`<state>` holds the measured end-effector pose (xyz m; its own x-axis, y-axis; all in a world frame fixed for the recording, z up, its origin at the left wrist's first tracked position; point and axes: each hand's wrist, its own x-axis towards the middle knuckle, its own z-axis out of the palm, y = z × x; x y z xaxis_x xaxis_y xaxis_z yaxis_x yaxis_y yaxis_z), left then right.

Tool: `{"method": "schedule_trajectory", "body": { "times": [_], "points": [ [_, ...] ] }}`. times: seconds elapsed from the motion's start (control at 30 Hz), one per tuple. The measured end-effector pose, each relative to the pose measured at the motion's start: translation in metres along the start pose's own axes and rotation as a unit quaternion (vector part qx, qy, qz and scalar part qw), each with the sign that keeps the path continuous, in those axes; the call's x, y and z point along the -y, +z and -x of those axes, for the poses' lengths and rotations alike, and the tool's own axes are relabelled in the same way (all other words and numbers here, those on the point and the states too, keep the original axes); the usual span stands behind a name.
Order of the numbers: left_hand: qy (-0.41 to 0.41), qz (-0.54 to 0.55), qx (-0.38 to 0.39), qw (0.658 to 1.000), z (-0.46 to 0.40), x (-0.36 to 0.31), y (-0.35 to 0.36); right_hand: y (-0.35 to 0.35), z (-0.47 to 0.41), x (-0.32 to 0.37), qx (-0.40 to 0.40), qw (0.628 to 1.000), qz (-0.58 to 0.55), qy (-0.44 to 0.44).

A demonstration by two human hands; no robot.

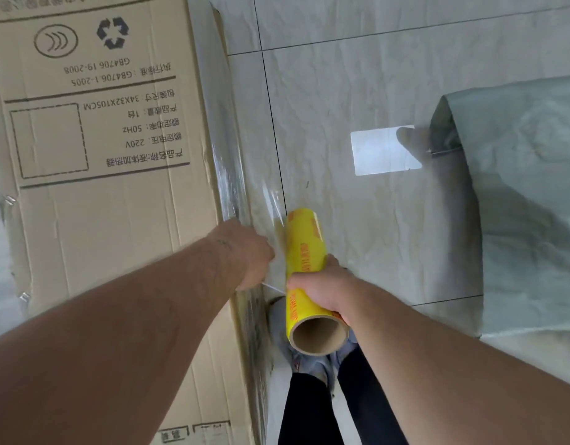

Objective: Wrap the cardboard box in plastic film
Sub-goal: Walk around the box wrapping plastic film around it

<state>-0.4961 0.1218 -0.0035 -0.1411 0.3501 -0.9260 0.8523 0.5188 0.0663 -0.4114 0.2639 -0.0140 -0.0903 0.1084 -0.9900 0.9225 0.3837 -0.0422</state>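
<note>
A tall cardboard box (110,200) with printed black text fills the left half of the view, seen from above. Clear plastic film (235,175) clings along its right edge and stretches to a yellow film roll (304,248) with a brown cardboard core. My right hand (319,287) grips the roll around its middle, just right of the box. My left hand (245,255) rests at the box's right edge, fingers pinching the film where it leaves the roll; the fingertips are hidden.
Pale glossy floor tiles (357,75) spread to the right of the box. A grey-green woven sack (518,203) lies at the right. My legs and shoes (312,374) stand below the roll, close to the box.
</note>
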Motion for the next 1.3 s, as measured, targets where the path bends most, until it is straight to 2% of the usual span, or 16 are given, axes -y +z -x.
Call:
{"method": "schedule_trajectory", "body": {
  "times": [0.1, 0.2, 0.3, 0.37, 0.43, 0.5, 0.63, 0.7, 0.77, 0.83, 1.0, 1.13, 1.23, 1.3],
  "points": [
    [-0.007, -0.008, -0.023, 1.000, 0.004, -0.003, 0.004, -0.002, 0.003, 0.004, 0.044, 0.998, 0.038, 0.032],
    [-0.012, -0.027, -0.041, 0.999, 0.000, -0.010, 0.017, 0.004, 0.011, 0.011, 0.120, 0.986, 0.114, 0.004],
    [-0.017, -0.062, -0.038, 0.997, -0.004, -0.013, 0.029, 0.022, 0.008, 0.014, 0.142, 0.984, 0.106, -0.003],
    [-0.018, -0.071, -0.053, 0.996, -0.004, -0.014, 0.034, 0.040, -0.002, 0.008, 0.149, 0.987, 0.051, 0.029],
    [-0.018, -0.062, -0.079, 0.995, -0.005, -0.013, 0.038, 0.054, -0.012, -0.006, 0.120, 0.989, -0.021, 0.078],
    [-0.023, -0.042, -0.099, 0.994, -0.005, -0.013, 0.042, 0.063, -0.026, -0.022, 0.122, 0.980, -0.115, 0.107],
    [-0.013, -0.012, -0.099, 0.995, -0.006, -0.016, 0.045, 0.068, -0.020, -0.045, 0.179, 0.913, -0.335, 0.149],
    [0.003, -0.020, -0.093, 0.995, -0.008, -0.020, 0.049, 0.071, -0.021, -0.052, 0.189, 0.888, -0.396, 0.138],
    [0.019, -0.034, -0.094, 0.995, -0.009, -0.019, 0.054, 0.073, -0.022, -0.051, 0.190, 0.879, -0.417, 0.129],
    [0.023, -0.039, -0.085, 0.995, -0.011, -0.019, 0.057, 0.074, -0.024, -0.050, 0.181, 0.881, -0.419, 0.128],
    [0.018, -0.013, -0.074, 0.997, -0.012, -0.031, 0.065, 0.071, -0.029, -0.052, 0.150, 0.915, -0.361, 0.100],
    [0.004, 0.036, -0.097, 0.995, -0.008, -0.040, 0.058, 0.057, -0.024, -0.062, 0.085, 0.940, -0.323, 0.068],
    [-0.004, 0.026, -0.116, 0.993, -0.001, -0.047, 0.054, 0.054, -0.008, -0.079, 0.024, 0.985, -0.168, -0.003],
    [-0.007, 0.012, -0.123, 0.992, 0.002, -0.049, 0.056, 0.053, -0.002, -0.087, 0.013, 0.995, -0.096, -0.002]
  ]
}}
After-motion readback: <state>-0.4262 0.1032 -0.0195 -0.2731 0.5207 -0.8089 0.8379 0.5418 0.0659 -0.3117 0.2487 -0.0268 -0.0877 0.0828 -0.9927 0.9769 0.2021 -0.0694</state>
